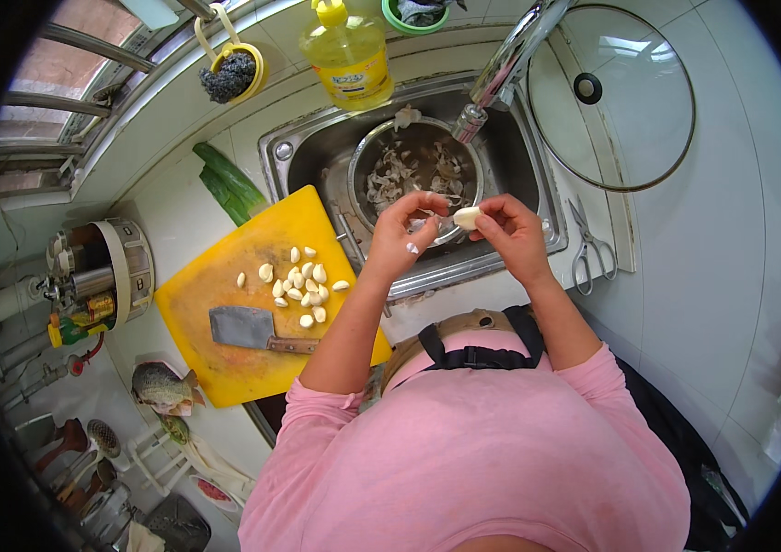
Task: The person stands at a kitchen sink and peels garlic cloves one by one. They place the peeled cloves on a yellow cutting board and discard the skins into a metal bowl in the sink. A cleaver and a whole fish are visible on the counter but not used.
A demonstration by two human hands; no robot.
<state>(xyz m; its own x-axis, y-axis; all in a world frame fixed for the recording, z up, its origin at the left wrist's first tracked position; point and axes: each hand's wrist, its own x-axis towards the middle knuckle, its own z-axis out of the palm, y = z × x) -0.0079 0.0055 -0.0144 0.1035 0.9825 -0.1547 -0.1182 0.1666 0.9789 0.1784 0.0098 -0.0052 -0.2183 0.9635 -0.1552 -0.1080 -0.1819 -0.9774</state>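
Over the sink, my right hand [513,231] pinches a peeled, pale garlic clove [466,219] between thumb and fingers. Close by on the left, my left hand [401,234] is curled around papery garlic skin [421,224], and another flake of skin clings near its thumb base. Below both hands, a round metal bowl [354,176] in the sink holds many loose garlic skins [390,178]. Several peeled cloves [308,283] lie on a yellow cutting board [211,372] to the left. A cleaver [242,327] with a wooden handle rests there too, its handle end hidden behind my left forearm.
The faucet [480,110] reaches over the steel sink [549,238]. Scissors [590,248] and a glass lid [611,124] are on the right. Behind stands a dish soap bottle [348,62]. Green leaves [228,183] and a fish [164,388] lie near the board.
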